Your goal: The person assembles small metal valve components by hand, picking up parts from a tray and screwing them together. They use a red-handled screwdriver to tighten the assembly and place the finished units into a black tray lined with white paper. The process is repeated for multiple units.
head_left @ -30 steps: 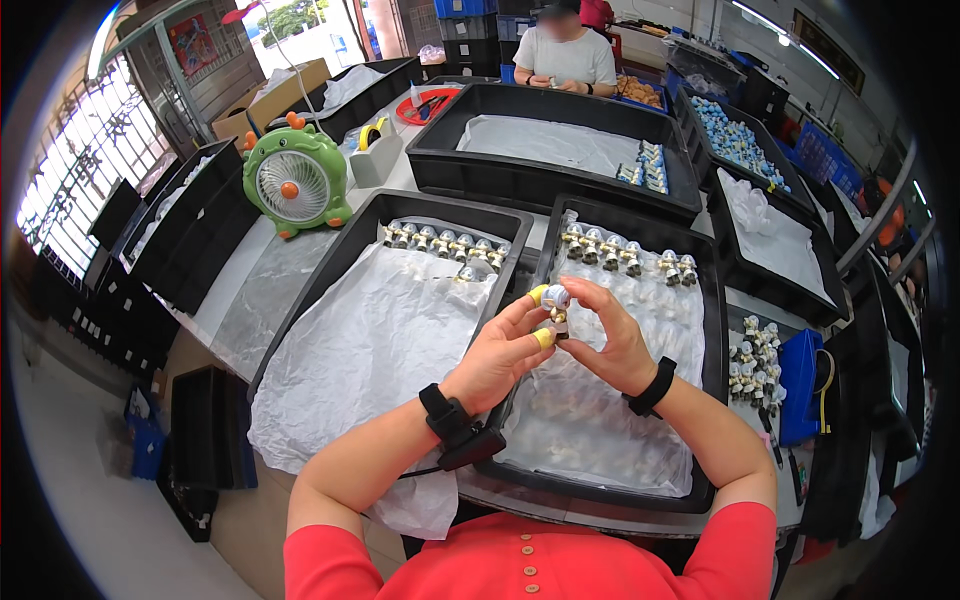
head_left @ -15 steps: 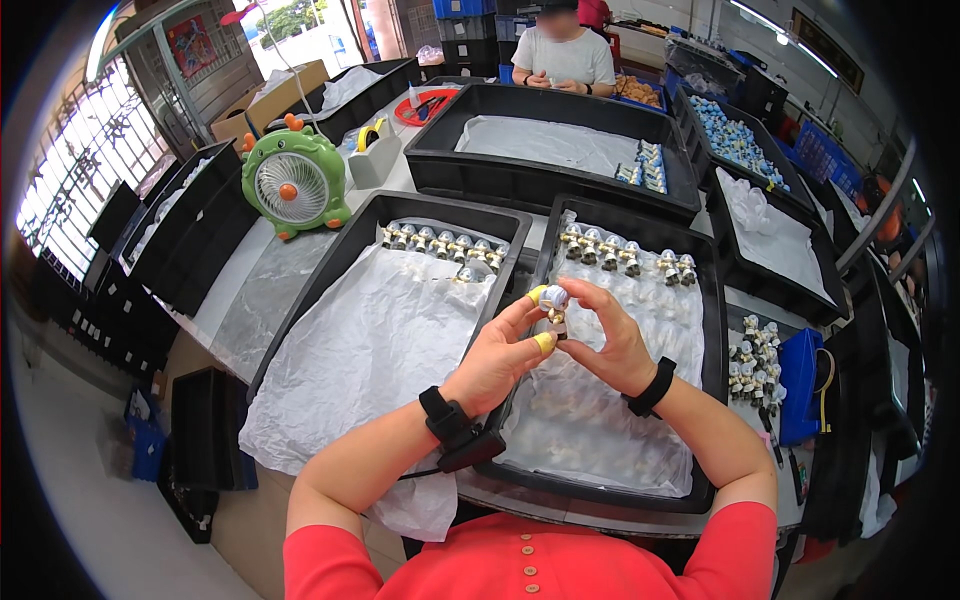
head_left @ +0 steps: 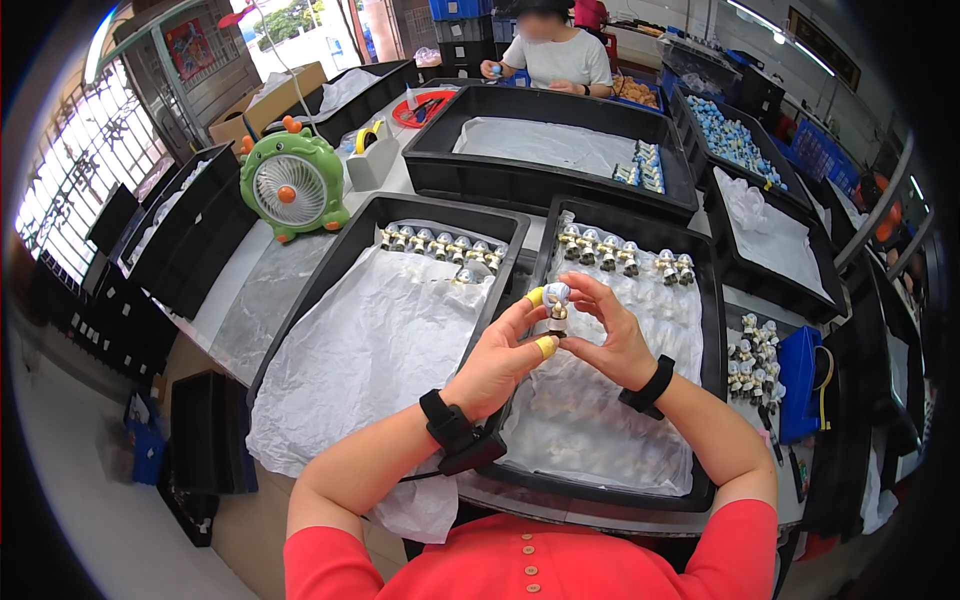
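Both hands meet over the black tray [head_left: 710, 300] at centre: the left hand [head_left: 497, 362], with yellow caps on its thumb and forefinger, and the right hand [head_left: 607, 335] pinch a small pale figurine [head_left: 556, 305] between their fingertips. A row of like figurines [head_left: 622, 256] stands at the tray's 12 o'clock edge on crinkled white paper. At 9 o'clock a second tray [head_left: 330, 275] holds another row [head_left: 440, 245]. Toward 10 o'clock stands a green desk fan [head_left: 292, 185] on the worktable [head_left: 250, 300].
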### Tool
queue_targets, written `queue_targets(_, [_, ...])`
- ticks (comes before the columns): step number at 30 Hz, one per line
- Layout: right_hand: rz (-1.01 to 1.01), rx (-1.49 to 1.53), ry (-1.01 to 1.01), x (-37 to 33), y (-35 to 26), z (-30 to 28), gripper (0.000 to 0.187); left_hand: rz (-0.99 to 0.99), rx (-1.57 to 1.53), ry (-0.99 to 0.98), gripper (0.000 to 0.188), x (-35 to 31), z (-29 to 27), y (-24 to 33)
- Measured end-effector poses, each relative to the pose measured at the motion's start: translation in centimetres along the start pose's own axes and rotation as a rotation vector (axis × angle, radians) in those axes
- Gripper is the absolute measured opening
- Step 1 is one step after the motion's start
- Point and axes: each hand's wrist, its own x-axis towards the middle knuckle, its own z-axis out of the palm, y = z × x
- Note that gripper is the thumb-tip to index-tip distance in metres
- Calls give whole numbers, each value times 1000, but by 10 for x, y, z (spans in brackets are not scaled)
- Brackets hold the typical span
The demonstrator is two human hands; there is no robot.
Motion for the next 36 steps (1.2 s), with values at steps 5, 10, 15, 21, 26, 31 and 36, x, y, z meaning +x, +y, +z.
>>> queue_targets(5, [-20, -41, 9, 0, -3, 1, 73, 9, -15, 4, 61, 1, -2, -2])
queue_targets(10, [-61, -88, 19, 0, -6, 1, 72, 23, 21, 25, 61, 0, -2, -2])
queue_targets(15, [-158, -150, 42, 0, -6, 4, 71, 77, 92, 38, 55, -2, 1, -1])
queue_targets(21, [-389, -298, 92, 0, -14, 5, 78, 41, -48, 33, 43, 0, 0, -2])
queue_targets(26, [-348, -236, 39, -4, -18, 4, 85, -43, -169, -26, 44, 1, -4, -3])
queue_targets(31, [-380, -214, 58, -5, -23, 12, 88, -103, -199, -100, 45, 3, -3, -5])
queue_targets(36, [-407, -200, 3, -7, -30, 20, 87, -77, -204, -125, 43, 2, -2, -13])
